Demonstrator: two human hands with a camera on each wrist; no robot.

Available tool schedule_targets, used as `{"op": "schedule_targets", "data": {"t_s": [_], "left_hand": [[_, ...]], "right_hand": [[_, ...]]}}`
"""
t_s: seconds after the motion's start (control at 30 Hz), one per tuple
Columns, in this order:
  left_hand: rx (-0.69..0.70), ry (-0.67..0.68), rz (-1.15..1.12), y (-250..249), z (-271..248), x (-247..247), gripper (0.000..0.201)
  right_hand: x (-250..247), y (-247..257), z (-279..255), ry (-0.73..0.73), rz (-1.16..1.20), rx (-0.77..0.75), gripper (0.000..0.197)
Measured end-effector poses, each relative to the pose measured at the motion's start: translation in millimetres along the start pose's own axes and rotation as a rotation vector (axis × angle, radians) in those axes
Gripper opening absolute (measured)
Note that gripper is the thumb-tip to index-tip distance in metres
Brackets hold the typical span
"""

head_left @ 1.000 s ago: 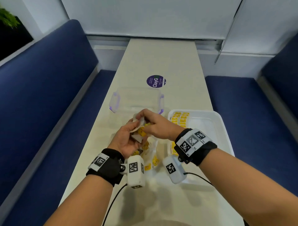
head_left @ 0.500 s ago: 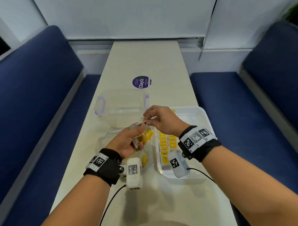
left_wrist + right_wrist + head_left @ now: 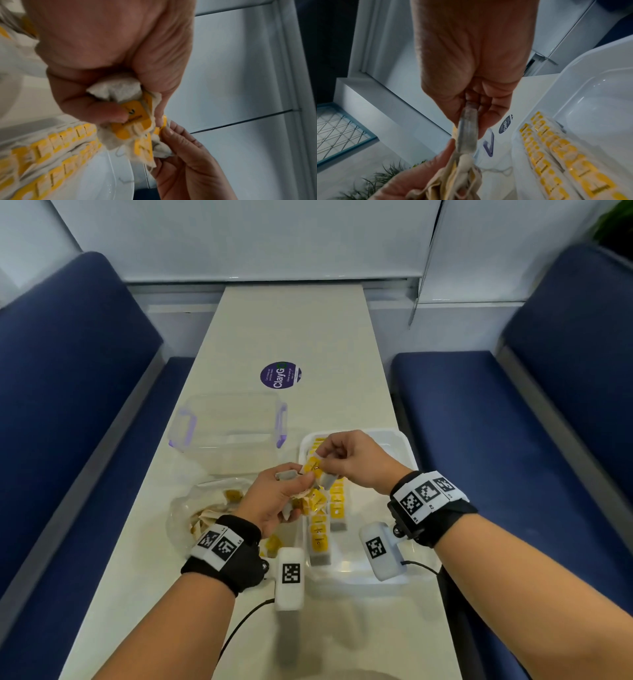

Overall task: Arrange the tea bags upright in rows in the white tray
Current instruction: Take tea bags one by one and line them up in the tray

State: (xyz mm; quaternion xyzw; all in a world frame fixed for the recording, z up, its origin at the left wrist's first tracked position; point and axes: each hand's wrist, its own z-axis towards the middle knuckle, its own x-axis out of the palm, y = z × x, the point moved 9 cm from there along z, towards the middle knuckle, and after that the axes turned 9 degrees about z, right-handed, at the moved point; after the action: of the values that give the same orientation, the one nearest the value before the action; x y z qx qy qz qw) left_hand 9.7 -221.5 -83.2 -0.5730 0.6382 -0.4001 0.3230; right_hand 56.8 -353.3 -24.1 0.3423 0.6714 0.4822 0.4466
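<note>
Both hands nearer white tray (image 3: 409,446) on table (image 3: 294,330)

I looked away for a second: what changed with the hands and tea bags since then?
Both hands drifted rightward toward the white tray. The right hand now pinches one tea bag above the tray's rows, pulled from the bunch of tea bags that the left hand keeps gripping. The rows in the tray and the clear container look unchanged.

Layout relative to the tray (image 3: 407,450): rows of tea bags (image 3: 320,530) stand in its left part; both hands (image 3: 349,460) meet over its left edge; the clear container (image 3: 227,426) lies left and behind; the bag (image 3: 202,508) lies left; the round sticker (image 3: 281,375) lies farther behind.
</note>
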Motion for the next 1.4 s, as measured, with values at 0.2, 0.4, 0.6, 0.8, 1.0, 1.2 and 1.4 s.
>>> {"op": "schedule_targets", "data": {"t_s": [0.2, 0.4, 0.6, 0.8, 1.0, 1.2, 1.4], "left_hand": [[0.027, -0.064, 0.044, 0.1, 6.6, 5.5, 0.011], [0.027, -0.075, 0.252, 0.5, 12.0, 1.8, 0.009], [0.021, 0.020, 0.392, -2.5, 13.0, 12.6, 0.019], [0.102, -0.076, 0.324, -13.1, 13.6, 2.8, 0.004], [0.118, -0.116, 0.291, -13.3, 15.2, 0.0, 0.005], [0.119, -0.099, 0.268, -16.7, 15.4, 1.9, 0.006], [0.135, -0.082, 0.311, -22.1, 17.3, 6.0, 0.004]], "right_hand": [[-10.9, -17.0, -4.8, -0.011, 0.026, 0.062, 0.005], [-24.5, -19.0, 0.9, 0.035, -0.106, 0.032, 0.003], [-18.1, -2.2, 7.8, 0.041, -0.170, -0.064, 0.011], [2.9, -29.0, 2.4, 0.120, -0.146, 0.037, 0.015], [7.7, -36.7, -9.2, 0.126, -0.007, 0.114, 0.013], [4.8, -37.5, -14.8, 0.101, 0.194, 0.170, 0.020], [-3.8, -35.5, -7.6, -0.028, 0.006, 0.028, 0.032]]}}
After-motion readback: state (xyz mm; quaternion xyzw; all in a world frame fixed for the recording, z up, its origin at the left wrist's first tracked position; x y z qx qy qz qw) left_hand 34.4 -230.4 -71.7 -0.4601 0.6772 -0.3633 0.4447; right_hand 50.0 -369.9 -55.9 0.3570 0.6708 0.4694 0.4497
